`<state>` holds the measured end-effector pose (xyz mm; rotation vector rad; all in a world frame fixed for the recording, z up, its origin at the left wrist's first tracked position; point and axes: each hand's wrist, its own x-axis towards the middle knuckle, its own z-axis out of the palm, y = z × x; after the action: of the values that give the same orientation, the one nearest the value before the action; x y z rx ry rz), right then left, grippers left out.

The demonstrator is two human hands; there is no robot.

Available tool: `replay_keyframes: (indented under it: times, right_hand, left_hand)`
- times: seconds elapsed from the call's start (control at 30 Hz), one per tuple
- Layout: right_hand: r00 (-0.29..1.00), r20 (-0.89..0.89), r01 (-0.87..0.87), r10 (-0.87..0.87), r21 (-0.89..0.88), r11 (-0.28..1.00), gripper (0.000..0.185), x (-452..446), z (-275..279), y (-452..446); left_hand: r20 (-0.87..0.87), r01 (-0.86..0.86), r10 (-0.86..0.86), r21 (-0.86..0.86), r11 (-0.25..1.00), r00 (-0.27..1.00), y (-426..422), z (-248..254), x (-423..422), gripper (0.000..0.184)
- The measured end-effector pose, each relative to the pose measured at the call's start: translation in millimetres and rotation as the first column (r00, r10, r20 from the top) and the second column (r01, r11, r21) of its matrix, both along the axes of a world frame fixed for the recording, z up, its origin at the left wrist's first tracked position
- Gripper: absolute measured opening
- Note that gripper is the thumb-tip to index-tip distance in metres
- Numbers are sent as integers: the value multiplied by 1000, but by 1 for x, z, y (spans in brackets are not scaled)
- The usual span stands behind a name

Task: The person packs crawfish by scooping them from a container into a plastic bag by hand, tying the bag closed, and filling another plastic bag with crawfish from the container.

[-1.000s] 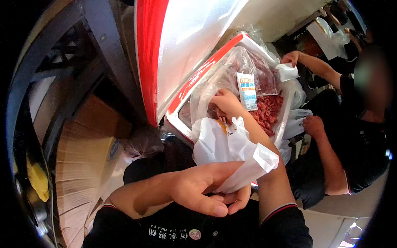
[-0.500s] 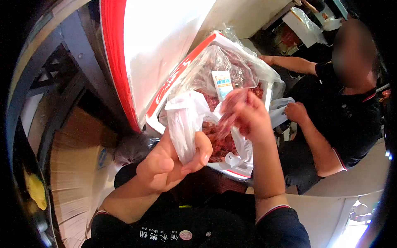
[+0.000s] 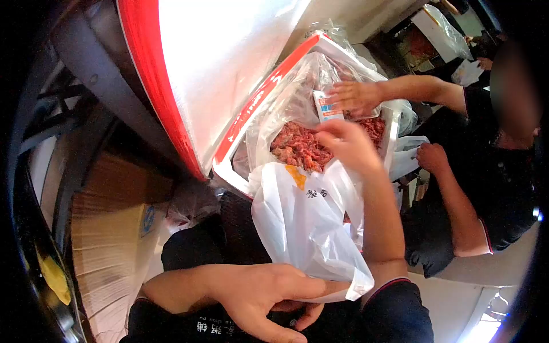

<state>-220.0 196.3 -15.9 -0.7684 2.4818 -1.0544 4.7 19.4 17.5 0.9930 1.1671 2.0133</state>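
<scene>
At the bottom centre, my left hand (image 3: 269, 294) grips the edge of a white plastic bag (image 3: 303, 220) with yellow and black print. The bag spreads across the near side of a foam box (image 3: 231, 163) with a red edge. Inside the box, clear plastic lines reddish pieces of food (image 3: 300, 146). Over the food, my right hand (image 3: 346, 143) has its fingers bent together, slightly blurred; what they hold, if anything, is hidden. A white packet with blue and orange print (image 3: 327, 107) lies just beyond it.
At the right, a co-worker (image 3: 486, 166) in black reaches one hand (image 3: 357, 97) over the box and holds a white bag (image 3: 407, 155) with the other. A large white panel with a red edge (image 3: 211, 63) rises at the left. Cardboard (image 3: 111, 223) stands at lower left.
My left hand has lowered, and the white bag is stretched out below the box. My right hand has moved slightly up over the food. The co-worker's hand has come in over the packet.
</scene>
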Motion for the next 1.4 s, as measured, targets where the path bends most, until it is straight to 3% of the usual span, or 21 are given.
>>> replay_keyframes:
  times: [0.03, 0.07, 0.1, 0.13, 0.2, 0.27, 0.3, 0.33, 0.37, 0.5, 0.57, 0.6, 0.7, 0.83, 0.93, 0.97, 1.03, 1.13, 1.23, 1.33, 1.4]
  right_hand:
    - [998, 40, -47, 47, 19, 999, 26, -6, -32, -13]
    - [954, -209, -207, 215, 59, 977, 29, -13, -63, -21]
    - [821, -435, -346, 370, 135, 928, 32, -19, -82, -29]
    - [823, -429, -350, 373, 134, 927, 32, -21, -86, -36]
    - [806, -406, -273, 432, 392, 878, 41, -22, -89, -46]
    - [839, -329, -240, 433, 491, 838, 41, -21, -86, -49]
    - [870, -257, -208, 422, 584, 785, 42, -18, -79, -50]
    - [875, -224, -192, 430, 655, 731, 41, -14, -68, -51]
    - [875, -220, -195, 431, 654, 730, 41, -15, -67, -48]
    - [941, -271, -23, 203, 548, 836, 39, -22, -65, -48]
    - [948, -315, 95, 42, 409, 908, 36, -24, -67, -56]
    - [916, -392, 51, 87, 327, 944, 34, -31, -82, -58]
    - [910, -307, -235, 278, 171, 957, 39, -30, -88, -69]
    - [901, -269, -294, 340, 196, 936, 43, -34, -94, -75]
    - [967, -174, -129, 186, 295, 947, 34, -35, -76, -67]
    - [978, -200, -11, 51, 196, 981, 32, -40, -80, -59]
    - [982, -188, 24, 7, 163, 986, 32, -35, -55, -47]
    - [973, -183, -127, 140, 78, 989, 33, -40, -74, -38]
    - [886, -242, -315, 395, 311, 897, 37, -29, -79, -59]
    - [878, -308, -324, 366, 180, 929, 34, -16, -82, -76]
    - [900, -219, -324, 378, 247, 913, 33, -17, -78, -82]
  left_hand:
    - [20, -11, 10, 47, 999, 1000, -1, -2, 0, 47]
    - [40, -24, 20, 95, 995, 999, -1, -5, -1, 65]
    - [41, -31, 27, 97, 995, 999, 1, -9, -3, 65]
    - [7, -41, 41, 136, 990, 999, 2, -14, -5, 64]
    - [-16, -52, 56, 175, 983, 998, 2, -12, -6, 63]
    - [-26, -70, 72, 57, 996, 997, -3, -1, -10, 29]
    - [-20, -70, 71, 58, 996, 997, 0, -5, -10, 29]
    - [-23, -69, 72, 123, 990, 997, 3, -12, -8, 46]
    - [-28, -70, 76, 186, 980, 997, 5, -15, -8, 64]
    - [34, -124, 120, 219, 968, 992, 3, -9, -8, 64]
    - [79, 9, -14, 57, 998, 997, 0, -4, -14, 32]
    - [80, 13, -17, 54, 998, 997, 1, -4, -14, 32]
    - [33, -8, 6, 70, 998, 999, 3, -5, -15, 31]
    - [91, -23, 17, 62, 998, 996, 2, -5, -14, 30]
    - [136, -31, 25, 44, 999, 990, -1, -4, -11, 30]
    - [192, -41, 31, 47, 998, 981, -1, -4, -9, 30]
    - [206, -38, 23, 71, 997, 978, 0, -5, -8, 31]
    - [203, -23, 8, 73, 997, 979, 5, -6, -8, 31]
    - [202, -13, 0, 66, 998, 979, 9, -4, -9, 31]
    - [230, -35, 13, 94, 995, 973, 10, -6, -7, 31]
    - [254, -39, 5, 128, 991, 967, 8, -5, -6, 35]
